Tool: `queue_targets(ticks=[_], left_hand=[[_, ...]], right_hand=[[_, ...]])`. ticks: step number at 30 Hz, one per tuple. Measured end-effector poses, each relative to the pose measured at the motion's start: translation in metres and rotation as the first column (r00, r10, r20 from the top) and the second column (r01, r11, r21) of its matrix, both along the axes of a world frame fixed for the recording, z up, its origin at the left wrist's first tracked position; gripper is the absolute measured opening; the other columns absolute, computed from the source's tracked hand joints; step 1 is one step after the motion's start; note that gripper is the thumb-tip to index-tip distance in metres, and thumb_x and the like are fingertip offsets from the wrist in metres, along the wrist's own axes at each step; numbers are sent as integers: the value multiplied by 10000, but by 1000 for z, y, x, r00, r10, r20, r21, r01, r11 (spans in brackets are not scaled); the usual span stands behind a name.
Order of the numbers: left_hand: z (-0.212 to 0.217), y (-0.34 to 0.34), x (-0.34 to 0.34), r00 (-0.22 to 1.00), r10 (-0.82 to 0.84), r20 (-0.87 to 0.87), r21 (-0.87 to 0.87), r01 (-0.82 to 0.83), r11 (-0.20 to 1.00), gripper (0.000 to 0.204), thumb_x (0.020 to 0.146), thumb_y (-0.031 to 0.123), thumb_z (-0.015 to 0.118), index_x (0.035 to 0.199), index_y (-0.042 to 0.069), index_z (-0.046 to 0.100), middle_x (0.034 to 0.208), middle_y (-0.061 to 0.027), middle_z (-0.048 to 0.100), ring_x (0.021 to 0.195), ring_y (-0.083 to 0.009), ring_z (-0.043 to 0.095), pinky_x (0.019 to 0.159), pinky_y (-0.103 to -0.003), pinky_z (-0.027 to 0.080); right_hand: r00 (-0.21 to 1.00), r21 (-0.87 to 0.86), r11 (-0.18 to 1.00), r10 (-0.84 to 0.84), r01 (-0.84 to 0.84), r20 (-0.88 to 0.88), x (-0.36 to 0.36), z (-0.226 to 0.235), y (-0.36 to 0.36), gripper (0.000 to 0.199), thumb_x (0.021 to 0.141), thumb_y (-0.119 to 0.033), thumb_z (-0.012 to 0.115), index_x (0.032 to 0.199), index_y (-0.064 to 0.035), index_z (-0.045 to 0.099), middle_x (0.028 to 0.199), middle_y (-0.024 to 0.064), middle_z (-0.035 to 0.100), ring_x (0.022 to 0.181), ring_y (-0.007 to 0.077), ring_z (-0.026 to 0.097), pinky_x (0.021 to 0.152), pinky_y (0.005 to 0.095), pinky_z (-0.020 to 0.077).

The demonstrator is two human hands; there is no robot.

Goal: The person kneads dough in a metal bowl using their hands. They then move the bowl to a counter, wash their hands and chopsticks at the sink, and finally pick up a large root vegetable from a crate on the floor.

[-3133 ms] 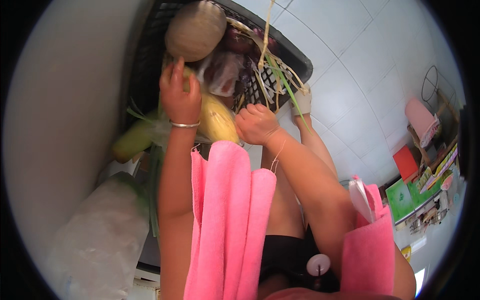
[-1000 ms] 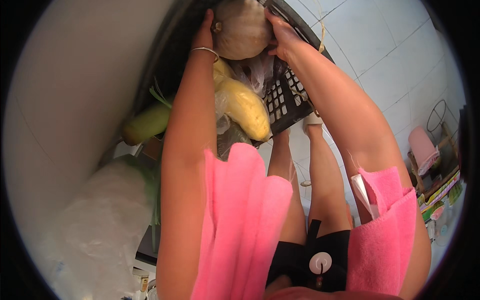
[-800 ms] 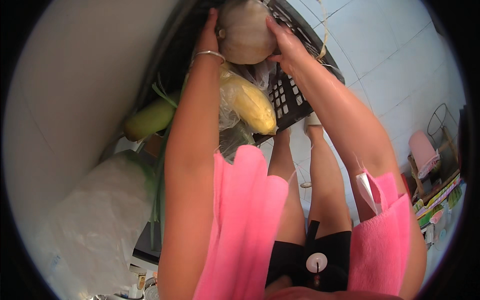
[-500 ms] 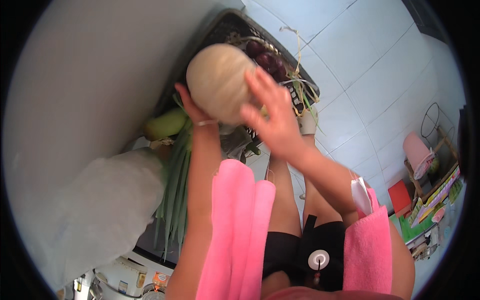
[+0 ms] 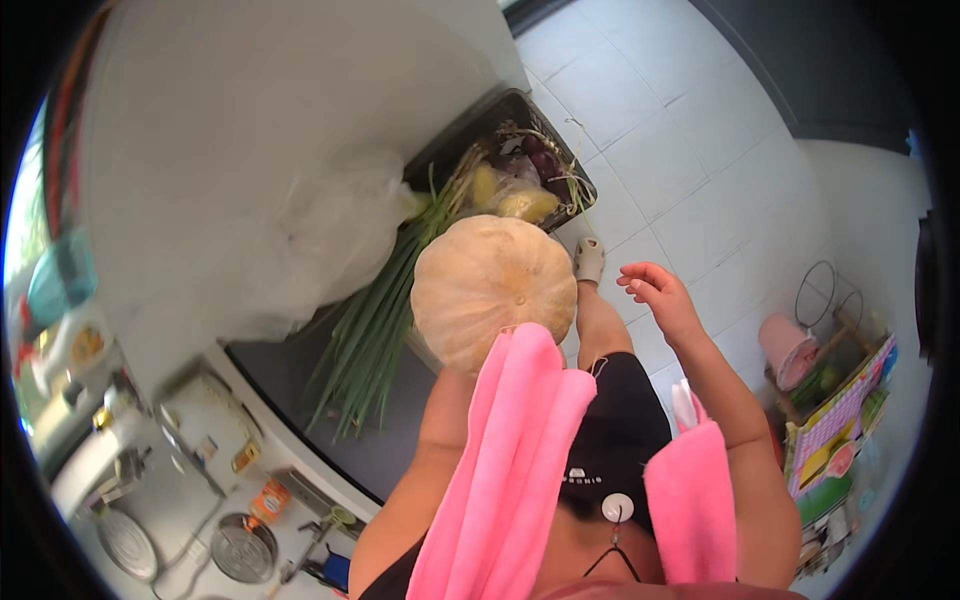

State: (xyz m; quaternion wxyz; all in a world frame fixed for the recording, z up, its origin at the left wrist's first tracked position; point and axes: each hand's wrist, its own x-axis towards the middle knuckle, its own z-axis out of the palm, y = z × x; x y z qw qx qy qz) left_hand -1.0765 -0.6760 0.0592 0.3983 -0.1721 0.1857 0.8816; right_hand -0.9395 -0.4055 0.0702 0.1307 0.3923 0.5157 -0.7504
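The pumpkin (image 5: 493,292), pale tan, round and somewhat flattened, is the landmark here. It is raised above the floor, close under the camera, with its small stem scar facing up and right. The left arm comes up beneath it from the lower edge; the left hand itself is hidden behind the fruit and a pink sleeve (image 5: 520,450), so its grip cannot be seen, though the pumpkin appears to rest on it from below.

The right hand (image 5: 655,293) hangs just right of the pumpkin, apart from it, fingers loosely spread and empty, palm turned toward the fruit. It is the nearer free hand, level with the pumpkin's middle.

Left of the pumpkin, a bundle of long green stalks (image 5: 375,320) lies with its long axis running from lower left up toward the basket (image 5: 470,120). That dark basket sits beyond the pumpkin on the tiled floor, holding yellowish and purple produce. A thin plastic bag (image 5: 320,235) lies left of the basket.
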Motion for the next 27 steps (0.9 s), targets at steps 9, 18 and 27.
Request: queue_targets(ticks=[9, 18, 27], left_hand=[[116, -29, 46, 972, 199, -122, 138, -182, 974, 622, 945, 510, 484, 1393, 87, 398, 1376, -120, 476, 1236, -280, 499, 1043, -455, 426], [188, -134, 125, 854, 447, -267, 235, -392, 889, 600, 952, 488, 485, 1396, 95, 393, 1380, -114, 472, 1242, -273, 495, 1041, -451, 430], [187, -285, 247, 558, 531, -638, -16, -699, 715, 501, 970, 378, 497, 1373, 92, 414, 1363, -99, 488, 1243, -250, 495, 1030, -432, 446]], right_hand=[[961, -11, 974, 220, -225, -169, 5, 113, -49, 252, 911, -141, 540, 1117, -19, 621, 968, 45, 672, 845, 100, 564, 776, 258, 453], [879, 192, 895, 436, -402, -192, 41, 175, -104, 258, 912, -165, 541, 1111, -19, 616, 958, 47, 673, 841, 94, 565, 758, 250, 446], [628, 269, 680, 733, -682, -263, 81, 196, -252, 383, 871, -168, 615, 1223, -24, 568, 1060, 62, 655, 925, 131, 576, 797, 282, 475]])
